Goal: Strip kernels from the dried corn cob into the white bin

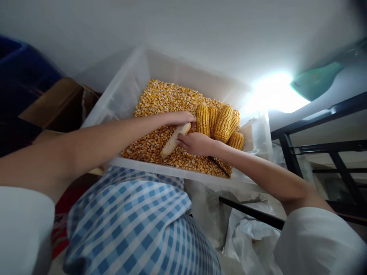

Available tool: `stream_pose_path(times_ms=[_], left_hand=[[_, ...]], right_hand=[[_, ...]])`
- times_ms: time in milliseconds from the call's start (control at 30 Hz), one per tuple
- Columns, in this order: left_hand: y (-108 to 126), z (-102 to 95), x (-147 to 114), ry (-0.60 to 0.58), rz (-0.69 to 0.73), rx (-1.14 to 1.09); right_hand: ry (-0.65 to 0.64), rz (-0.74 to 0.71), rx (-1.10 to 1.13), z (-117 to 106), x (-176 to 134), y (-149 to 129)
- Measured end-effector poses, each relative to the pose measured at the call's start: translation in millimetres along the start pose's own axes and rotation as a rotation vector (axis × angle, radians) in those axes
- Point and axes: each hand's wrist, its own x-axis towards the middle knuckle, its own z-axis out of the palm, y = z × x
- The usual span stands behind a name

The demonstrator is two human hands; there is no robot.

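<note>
A corn cob (172,142), mostly stripped to its pale core, slants over loose kernels (169,95) in a clear plastic bin (137,167). Some yellow kernels remain at its upper end. My left hand (183,117) is closed around that upper end, its fingertips partly hidden. Lower down, my right hand (195,143) grips the same cob, thumb and fingers pressed against its side. Several full ears of corn (223,123) lie together on the kernels just right of my hands. A thin dark tool (219,166) pokes out from beneath my right wrist.
A black metal frame (292,156) stands close on the right, below a bright lamp (278,93). Left of the bin are a cardboard box (54,103) and a dark blue container (25,72). White sacking (252,236) lies below the bin, near a blue checked cloth (134,225) over my lap.
</note>
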Motion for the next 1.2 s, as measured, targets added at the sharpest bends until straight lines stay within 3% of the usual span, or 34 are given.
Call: stream_pose_path(times_ms=[233,467,667,867,1200], left_hand=[[-6,0.4,-1,0.003,0.015,-0.088],[-11,0.7,-7,0.051,-0.109,-0.298],[-14,0.7,-11,-0.055,-0.226,-0.592],[-12,-5.3,-14,-0.073,-0.278,-0.811],[-17,-11.0,-14,-0.039,-0.330,-0.907]], right_hand=[[0.054,-0.124,0.080,-4,1,12],[0.000,-0.013,0.013,-12,-2,15],[-0.012,-0.013,0.003,-14,-5,19],[0.002,0.057,-0.011,-20,-8,24],[0.007,0.100,-0.071,-32,-11,22]])
